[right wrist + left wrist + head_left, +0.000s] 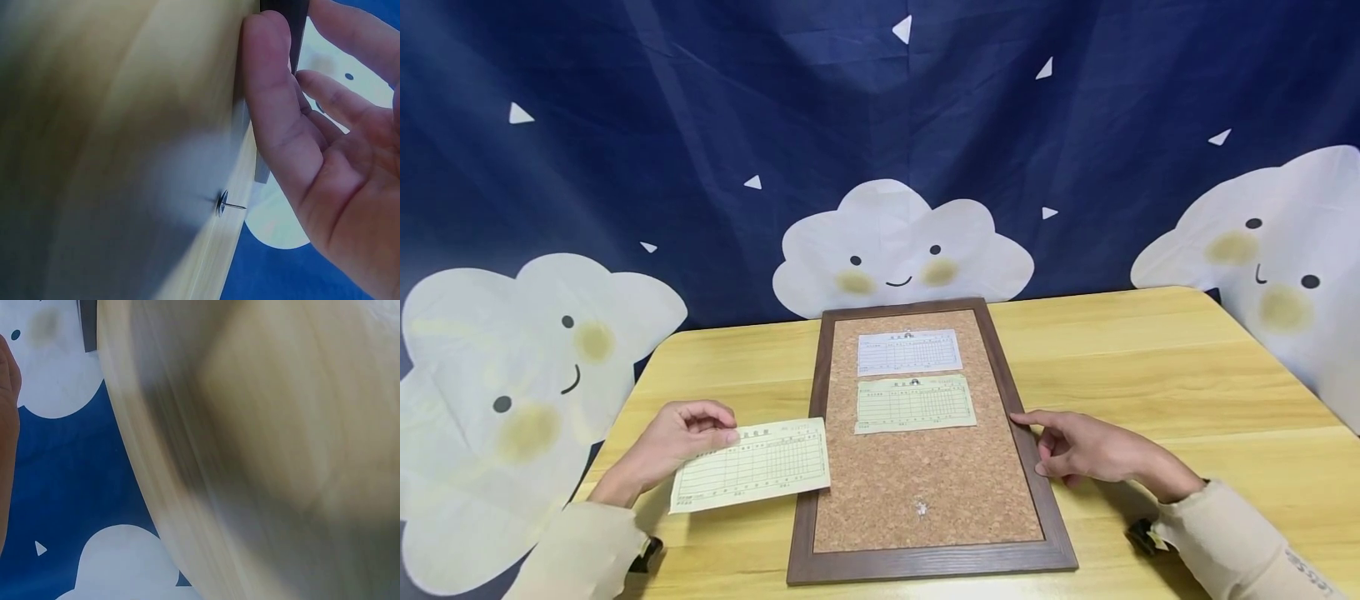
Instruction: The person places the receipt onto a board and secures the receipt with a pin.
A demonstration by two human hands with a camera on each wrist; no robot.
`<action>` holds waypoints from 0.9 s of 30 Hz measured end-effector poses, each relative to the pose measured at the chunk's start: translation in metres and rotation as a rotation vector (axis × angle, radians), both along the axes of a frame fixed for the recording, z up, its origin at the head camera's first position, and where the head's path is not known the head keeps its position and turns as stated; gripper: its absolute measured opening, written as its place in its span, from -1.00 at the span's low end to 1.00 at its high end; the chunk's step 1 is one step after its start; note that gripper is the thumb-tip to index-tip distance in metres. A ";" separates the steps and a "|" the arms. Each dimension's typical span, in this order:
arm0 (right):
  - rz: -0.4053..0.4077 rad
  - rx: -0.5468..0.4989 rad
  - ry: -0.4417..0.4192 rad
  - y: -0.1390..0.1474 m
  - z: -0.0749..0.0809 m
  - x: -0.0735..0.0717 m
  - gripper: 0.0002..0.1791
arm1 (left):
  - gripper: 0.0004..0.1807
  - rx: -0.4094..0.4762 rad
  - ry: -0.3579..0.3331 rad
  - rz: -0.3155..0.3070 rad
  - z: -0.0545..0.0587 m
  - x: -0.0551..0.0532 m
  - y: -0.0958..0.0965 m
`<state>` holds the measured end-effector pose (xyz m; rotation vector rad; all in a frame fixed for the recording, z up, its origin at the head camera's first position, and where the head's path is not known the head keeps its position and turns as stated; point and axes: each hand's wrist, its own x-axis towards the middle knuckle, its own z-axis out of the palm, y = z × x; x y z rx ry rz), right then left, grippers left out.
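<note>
My left hand (688,437) pinches a yellow printed form slip (752,467) by its upper left part, just left of a framed corkboard (850,492). The slip's right end overlaps the brown frame. A white form slip (910,354) and another yellow slip (913,406) lie one above the other on the cork, each with a dark round spot at its top edge. My right hand (1090,450) touches the frame's right side with index finger and thumb. Only the edge of my left hand (7,406) enters the left wrist view.
A small silvery thing (921,507), too small to make out, lies low on the cork. In the right wrist view a thumbtack (222,204) rests on the table, its pin sticking out sideways. The wooden table (1150,358) meets a blue cloud-patterned curtain (880,100) behind.
</note>
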<state>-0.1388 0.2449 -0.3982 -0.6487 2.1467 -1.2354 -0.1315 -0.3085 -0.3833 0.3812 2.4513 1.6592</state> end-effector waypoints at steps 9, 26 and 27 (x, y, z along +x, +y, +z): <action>-0.001 0.005 0.008 0.000 0.001 0.001 -0.19 | -0.80 -0.011 0.012 0.006 0.000 -0.002 0.004; -0.011 0.006 -0.010 -0.001 0.001 0.001 -0.21 | -0.79 0.050 0.025 -0.031 -0.005 -0.008 0.017; -0.012 0.008 -0.009 -0.001 0.001 0.002 -0.21 | -0.79 0.052 0.025 -0.032 -0.005 -0.009 0.018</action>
